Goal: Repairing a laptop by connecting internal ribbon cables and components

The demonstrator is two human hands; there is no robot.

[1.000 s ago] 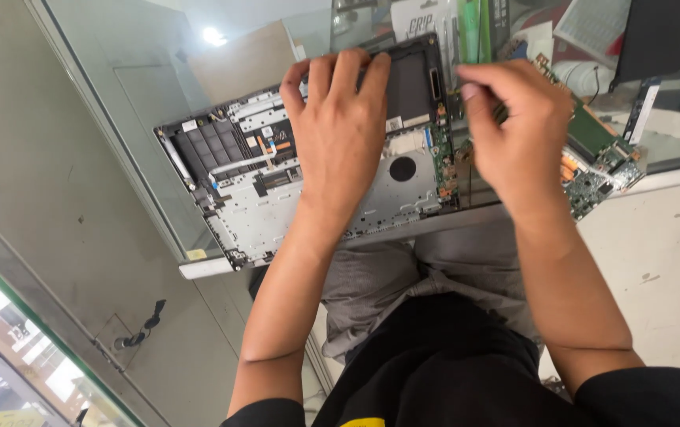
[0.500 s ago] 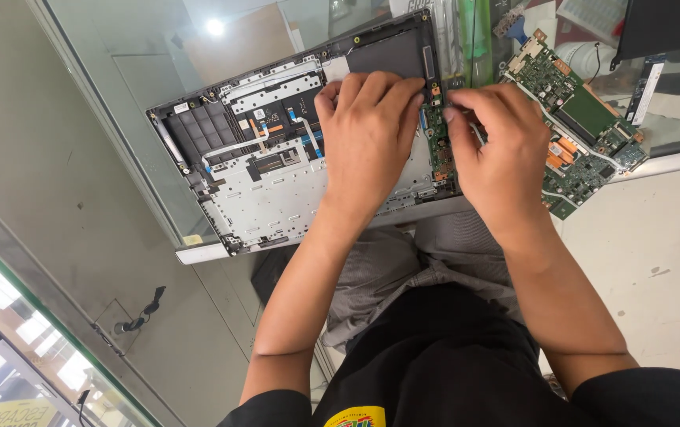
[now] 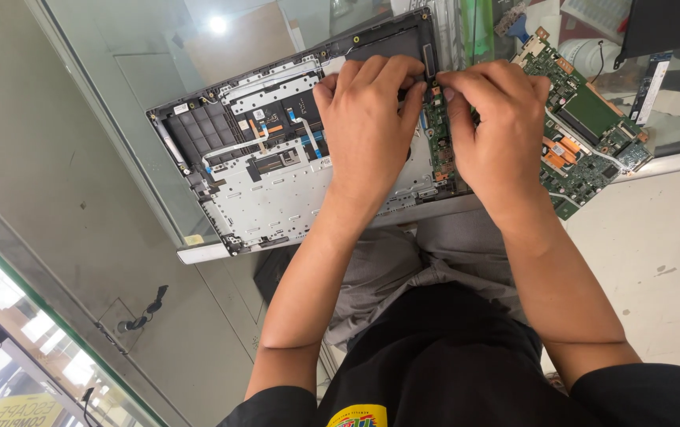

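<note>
Opened laptop base (image 3: 277, 182) lies on our glass worktop (image 3: 119, 95), motherboard (image 3: 585, 126) already out at three o'clock, while our left hand (image 3: 372, 119) and right hand (image 3: 498, 126) pinch its small green side board (image 3: 437, 138).

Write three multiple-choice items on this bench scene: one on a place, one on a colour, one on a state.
1. The loose circuit board lies on which side of the opened laptop base?
A left
B right
C on top

2. The board is mostly
A green
B red
C white

3. The laptop base is
A closed up
B open, insides showing
C wrapped

Key: 1 B, it lies beyond the right hand. 2 A, its surface is green. 3 B, metal plate and cables show beside the left hand.
</note>
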